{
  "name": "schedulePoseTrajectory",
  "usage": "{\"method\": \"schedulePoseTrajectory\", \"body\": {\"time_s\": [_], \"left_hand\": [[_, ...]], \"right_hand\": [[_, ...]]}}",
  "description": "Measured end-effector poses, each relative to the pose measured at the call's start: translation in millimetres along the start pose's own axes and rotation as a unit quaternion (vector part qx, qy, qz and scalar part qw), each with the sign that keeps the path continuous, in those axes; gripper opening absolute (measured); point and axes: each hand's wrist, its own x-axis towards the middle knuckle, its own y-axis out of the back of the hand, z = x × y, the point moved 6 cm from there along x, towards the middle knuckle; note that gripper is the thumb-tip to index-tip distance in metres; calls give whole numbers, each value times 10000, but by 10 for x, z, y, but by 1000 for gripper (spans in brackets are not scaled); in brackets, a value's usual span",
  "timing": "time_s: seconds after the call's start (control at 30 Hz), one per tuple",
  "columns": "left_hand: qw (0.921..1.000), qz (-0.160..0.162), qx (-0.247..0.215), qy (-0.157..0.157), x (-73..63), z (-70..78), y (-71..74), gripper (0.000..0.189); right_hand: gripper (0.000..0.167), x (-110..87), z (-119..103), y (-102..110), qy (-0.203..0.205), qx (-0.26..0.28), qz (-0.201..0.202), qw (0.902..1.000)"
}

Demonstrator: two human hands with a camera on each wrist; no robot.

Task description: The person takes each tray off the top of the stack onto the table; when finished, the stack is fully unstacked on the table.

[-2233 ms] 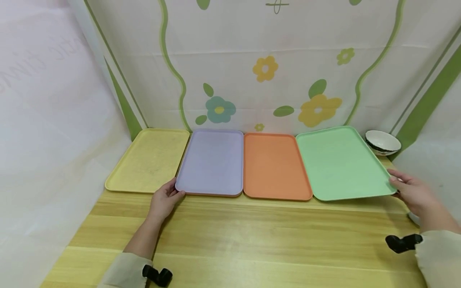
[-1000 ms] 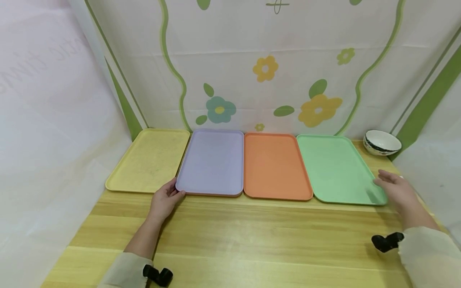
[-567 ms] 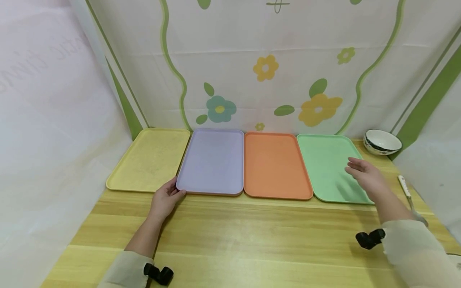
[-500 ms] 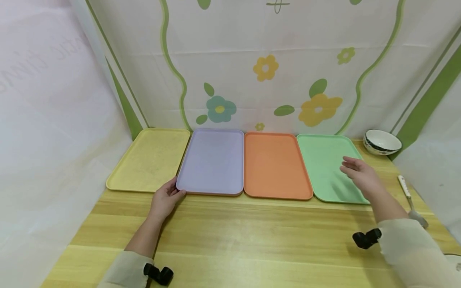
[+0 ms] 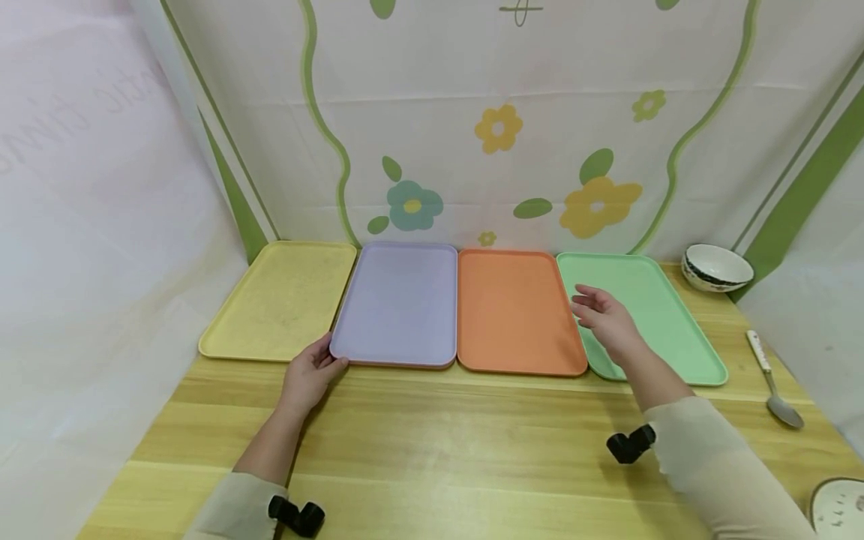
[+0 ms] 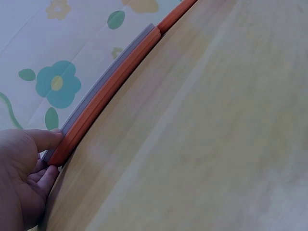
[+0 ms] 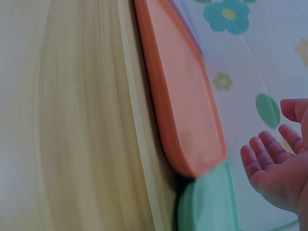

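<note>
Four-sided flat trays stand side by side along the back of the table: yellow (image 5: pixel 280 300), purple (image 5: pixel 398 304), orange (image 5: pixel 516 311) and green (image 5: pixel 664 322). Beneath the purple tray lies another orange tray (image 6: pixel 103 91), its edge showing in the left wrist view. My left hand (image 5: pixel 307 379) pinches the front left corner of this stack, thumb at the upper rim and fingers lower down. Over the green tray's left side hovers my right hand (image 5: pixel 607 319), holding nothing. Its fingers (image 7: pixel 264 151) are spread and loosely bent, pointing toward the orange tray.
A patterned bowl (image 5: pixel 717 268) sits in the back right corner. On the right lies a spoon (image 5: pixel 783 409) with a white handle, and a white patterned dish (image 5: pixel 840 510) is cut off below it. Cloth hangs behind the trays. Bare wooden tabletop (image 5: pixel 432 450) extends in front.
My right hand has lowered the tilted green tray flat beside the orange one, let go of it and moved left above it. The spoon has come into view. My left hand stays put.
</note>
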Motion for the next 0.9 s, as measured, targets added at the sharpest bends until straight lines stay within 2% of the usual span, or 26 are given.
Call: {"method": "schedulePoseTrajectory", "body": {"time_s": [0.3,0.57,0.73,0.9], "left_hand": [[10000,15,73,46,-17,6,2,67],[9999,12,104,36,-6,-2,-1,67],[9999,0,120,53,-13,4,3,67],[10000,-17,81,50,-20,6,3,68]], "right_hand": [[55,105,-223,-619,245,218,-378,9987],[54,183,-274,-1176,93,266,-515,9983],[53,199,-290,-1471,136,278,-484,9983],[57,217,-241,-1734,-67,273,-604,9978]]}}
